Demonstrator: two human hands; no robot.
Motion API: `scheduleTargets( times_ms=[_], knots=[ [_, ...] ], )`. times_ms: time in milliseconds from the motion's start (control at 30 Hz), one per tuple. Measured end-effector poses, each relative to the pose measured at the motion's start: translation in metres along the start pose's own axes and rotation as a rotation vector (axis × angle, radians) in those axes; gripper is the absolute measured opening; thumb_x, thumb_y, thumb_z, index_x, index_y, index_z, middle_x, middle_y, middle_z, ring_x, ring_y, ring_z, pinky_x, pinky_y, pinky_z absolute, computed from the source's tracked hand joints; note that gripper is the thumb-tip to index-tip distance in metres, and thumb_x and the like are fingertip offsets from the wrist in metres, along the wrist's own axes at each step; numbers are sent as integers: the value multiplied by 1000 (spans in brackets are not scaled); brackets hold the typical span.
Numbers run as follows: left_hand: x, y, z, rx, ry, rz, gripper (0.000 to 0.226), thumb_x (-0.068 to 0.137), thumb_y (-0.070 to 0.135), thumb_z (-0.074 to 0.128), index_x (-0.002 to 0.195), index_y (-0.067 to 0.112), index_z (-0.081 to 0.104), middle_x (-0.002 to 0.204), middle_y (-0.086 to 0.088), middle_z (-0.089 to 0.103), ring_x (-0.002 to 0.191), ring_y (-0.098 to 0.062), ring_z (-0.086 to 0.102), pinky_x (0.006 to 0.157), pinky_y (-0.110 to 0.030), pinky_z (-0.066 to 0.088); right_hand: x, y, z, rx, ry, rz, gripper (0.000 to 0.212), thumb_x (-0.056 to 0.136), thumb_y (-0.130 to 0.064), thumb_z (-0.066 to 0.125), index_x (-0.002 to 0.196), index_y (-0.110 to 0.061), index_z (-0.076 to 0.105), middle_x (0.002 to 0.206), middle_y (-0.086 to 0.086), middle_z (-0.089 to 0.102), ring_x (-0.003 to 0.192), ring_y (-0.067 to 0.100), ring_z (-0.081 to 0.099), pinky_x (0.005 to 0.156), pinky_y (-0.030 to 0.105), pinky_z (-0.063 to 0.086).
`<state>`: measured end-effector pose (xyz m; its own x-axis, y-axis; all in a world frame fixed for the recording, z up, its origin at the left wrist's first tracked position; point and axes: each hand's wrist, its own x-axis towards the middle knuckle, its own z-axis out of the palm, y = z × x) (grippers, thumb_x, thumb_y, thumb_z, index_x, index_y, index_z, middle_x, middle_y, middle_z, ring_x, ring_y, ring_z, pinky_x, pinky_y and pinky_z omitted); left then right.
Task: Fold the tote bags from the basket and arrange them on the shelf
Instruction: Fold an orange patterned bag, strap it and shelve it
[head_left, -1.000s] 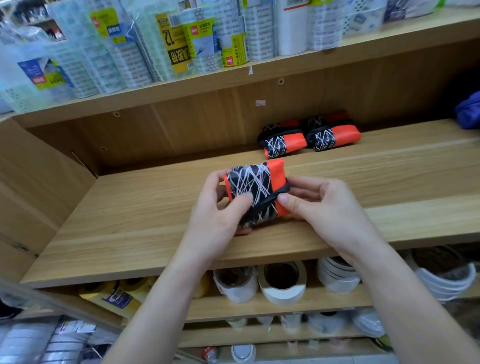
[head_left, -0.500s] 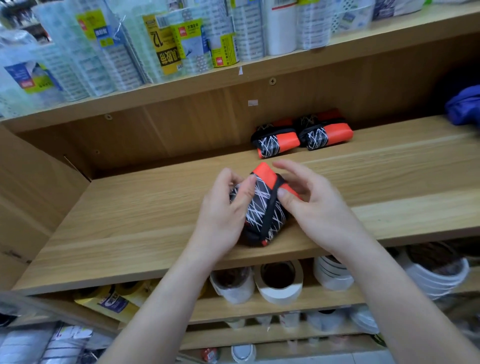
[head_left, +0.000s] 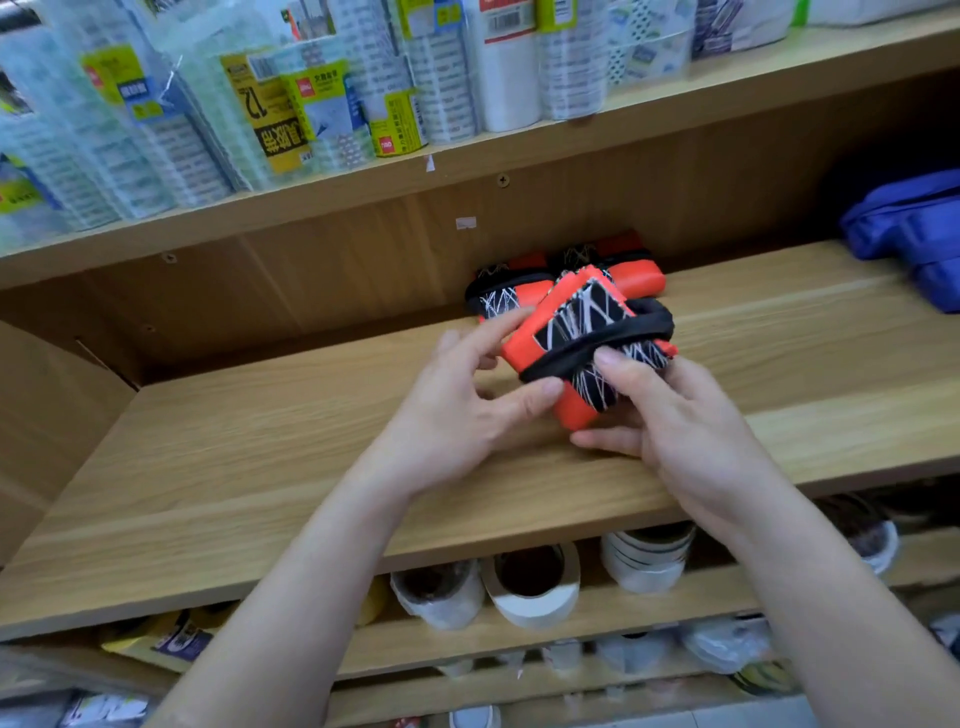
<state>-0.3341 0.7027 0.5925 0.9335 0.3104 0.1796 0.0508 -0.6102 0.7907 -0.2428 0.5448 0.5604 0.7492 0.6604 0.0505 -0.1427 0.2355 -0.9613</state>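
Note:
A folded orange and black tote bag (head_left: 571, 332) with white line pattern is held above the wooden shelf (head_left: 260, 467). A black strap loops around the bundle. My right hand (head_left: 670, 421) grips it from below and the right, thumb on the strap. My left hand (head_left: 462, 405) touches its left edge, thumb at the strap and fingers loosely spread. Two folded totes of the same pattern lie at the shelf's back, one on the left (head_left: 501, 299), one on the right (head_left: 636, 273), both partly hidden behind the held bundle.
A blue fabric bag (head_left: 914, 234) lies at the shelf's right end. Packaged goods (head_left: 291, 104) crowd the shelf above. Tape rolls (head_left: 535, 582) stand on the shelf below. The shelf's left side wall (head_left: 47, 415) closes that end.
The bundle has turned and moved back and right, toward the two folded totes. The black strap now wraps across its front, with my right hand shifted underneath.

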Motion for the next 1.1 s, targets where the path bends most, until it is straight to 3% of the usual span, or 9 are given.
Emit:
scheduleTargets(
  times_ms=[133, 267, 400, 500, 667, 733, 900, 1000, 1100],
  knots=[
    [11, 10, 15, -491, 16, -92, 46, 84, 13, 70, 128, 19, 58, 116, -9, 70, 105, -24, 68, 84, -39, 59, 2, -9, -14, -61, 1, 52, 40, 77, -39, 65, 109, -15, 69, 104, 3, 74, 98, 15, 69, 68, 32, 56],
    [32, 5, 16, -347, 113, -74, 41, 76, 13, 81, 114, 21, 67, 106, -7, 72, 89, -16, 68, 73, -29, 59, 10, -18, -42, -411, 199, -34, 49, 81, -33, 74, 127, -32, 58, 107, -3, 65, 93, 10, 68, 78, 31, 57],
    [47, -14, -6, -364, 295, -228, 26, 87, 3, 67, 105, 21, 66, 94, 2, 70, 79, -6, 66, 59, -21, 52, 22, -29, -70, -804, 183, -77, 38, 86, -30, 70, 123, -34, 60, 105, -4, 63, 87, 3, 62, 87, 30, 50],
    [48, -33, -23, -345, 389, -331, 24, 89, 3, 59, 105, 19, 65, 95, 0, 68, 79, -11, 63, 63, -20, 50, 44, -32, -80, -977, 146, -35, 49, 87, -32, 68, 133, -36, 51, 119, -1, 59, 107, 15, 59, 97, 35, 44],
    [50, -33, -9, -366, 241, -336, 25, 89, 2, 59, 105, 20, 65, 88, 2, 70, 74, -9, 65, 64, -22, 50, 88, -33, -79, -1230, 89, 9, 72, 88, -34, 67, 148, -37, 27, 141, 13, 45, 133, 34, 40, 107, 38, 33],
    [54, -32, -9, -385, 226, -311, 27, 88, -1, 59, 105, 20, 66, 86, 2, 71, 71, -7, 66, 59, -20, 50, 105, -33, -79, -1255, 56, 10, 67, 88, -34, 67, 145, -41, 33, 136, 10, 48, 126, 32, 46, 105, 38, 38],
    [57, -41, -42, -440, 466, -379, 23, 75, 8, 55, 88, 20, 70, 72, 3, 69, 65, -12, 63, 59, -23, 48, 132, -26, -81, -1310, 54, -24, 42, 86, -36, 70, 126, -38, 55, 111, 7, 51, 106, 28, 53, 96, 36, 43],
    [58, -37, -34, -420, 344, -392, 29, 65, 14, 58, 92, 17, 70, 75, 1, 70, 69, -13, 65, 62, -23, 50, 137, -20, -79, -1271, 89, -98, 31, 86, -32, 70, 114, -38, 59, 106, 7, 51, 94, 24, 52, 91, 34, 42],
    [66, -30, -3, -350, 173, -334, 21, 84, 3, 62, 96, 19, 67, 78, 1, 68, 67, -9, 64, 60, -17, 49, 140, -12, -79, -1202, 79, -160, 21, 91, -30, 64, 111, -35, 64, 103, 7, 58, 93, 23, 55, 87, 32, 43]
  ],
)
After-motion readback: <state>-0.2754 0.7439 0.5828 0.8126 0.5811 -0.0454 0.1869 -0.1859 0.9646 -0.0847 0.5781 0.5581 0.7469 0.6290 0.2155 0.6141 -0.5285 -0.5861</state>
